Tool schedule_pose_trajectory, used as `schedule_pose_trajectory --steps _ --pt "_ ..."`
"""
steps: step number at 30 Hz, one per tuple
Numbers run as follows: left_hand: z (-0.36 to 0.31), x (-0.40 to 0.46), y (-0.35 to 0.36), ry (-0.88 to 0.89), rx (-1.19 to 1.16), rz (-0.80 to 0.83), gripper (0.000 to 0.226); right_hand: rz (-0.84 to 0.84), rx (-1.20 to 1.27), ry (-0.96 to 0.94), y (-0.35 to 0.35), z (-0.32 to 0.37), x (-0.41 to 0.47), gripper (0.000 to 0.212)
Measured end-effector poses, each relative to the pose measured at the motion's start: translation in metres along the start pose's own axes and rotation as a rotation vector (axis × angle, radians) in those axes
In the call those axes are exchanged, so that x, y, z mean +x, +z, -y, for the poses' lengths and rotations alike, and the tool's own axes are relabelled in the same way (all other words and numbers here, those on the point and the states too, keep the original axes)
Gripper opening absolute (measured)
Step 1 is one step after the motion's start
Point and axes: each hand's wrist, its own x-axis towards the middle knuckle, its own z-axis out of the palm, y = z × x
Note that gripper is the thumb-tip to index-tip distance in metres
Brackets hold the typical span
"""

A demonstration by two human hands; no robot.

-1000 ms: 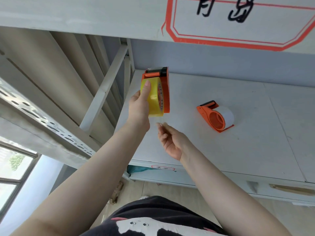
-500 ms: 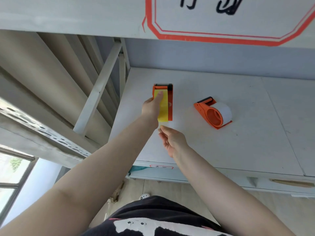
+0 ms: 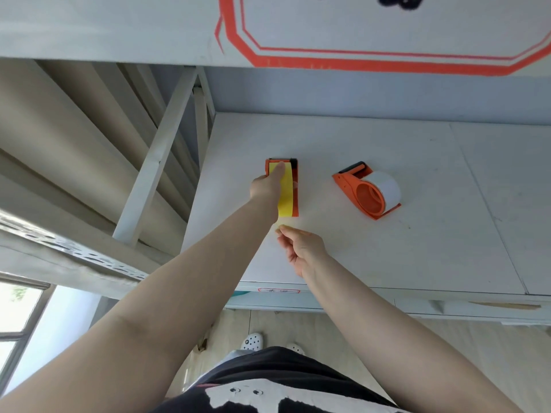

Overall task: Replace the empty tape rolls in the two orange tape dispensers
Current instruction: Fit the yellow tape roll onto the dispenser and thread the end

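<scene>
Shelf (image 3: 343,251) supports both orange dispensers: your left hand (image 3: 265,187) grips the yellow-tape dispenser (image 3: 286,189), your right hand (image 3: 301,245) pinches its tape end (image 3: 281,225), white-tape dispenser (image 3: 368,189) alongside.

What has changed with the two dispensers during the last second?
The left hand has brought the yellow-tape dispenser down from the air onto the shelf and still holds it. The right hand stays just below it. The white-tape dispenser has not moved.

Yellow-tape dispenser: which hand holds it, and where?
The left hand holds the yellow-tape dispenser by its left side, thumb on the roll. The right hand pinches the tape's free end.
</scene>
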Motion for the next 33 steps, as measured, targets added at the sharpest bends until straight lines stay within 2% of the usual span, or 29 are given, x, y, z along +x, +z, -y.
schedule_pose_trajectory --steps 12,15,17,22,27,30,33 --pt "-0.013 -0.005 -0.002 0.010 0.177 -0.037 0.048 0.007 0.048 0.036 -0.001 -0.003 -0.003 0.011" --pt "-0.012 -0.001 -0.004 0.008 0.291 -0.014 0.073 0.012 0.057 0.031 -0.002 -0.005 -0.006 0.013" --pt "-0.011 -0.001 -0.004 0.038 0.350 0.008 0.079 0.015 0.065 0.034 -0.004 -0.006 -0.008 0.013" --pt "-0.009 -0.006 -0.010 0.067 0.424 0.027 0.076 0.027 0.079 0.027 -0.007 -0.008 -0.016 0.011" --pt "-0.004 -0.004 -0.020 0.049 0.326 0.007 0.076 0.010 0.104 0.010 -0.014 -0.007 -0.024 0.011" --pt "0.003 -0.001 -0.021 0.204 0.347 -0.088 0.073 -0.057 0.148 -0.032 -0.023 0.001 -0.029 0.016" --pt "0.010 -0.022 -0.014 0.585 0.321 -0.152 0.061 -0.191 0.229 -0.092 -0.044 0.016 -0.031 0.020"
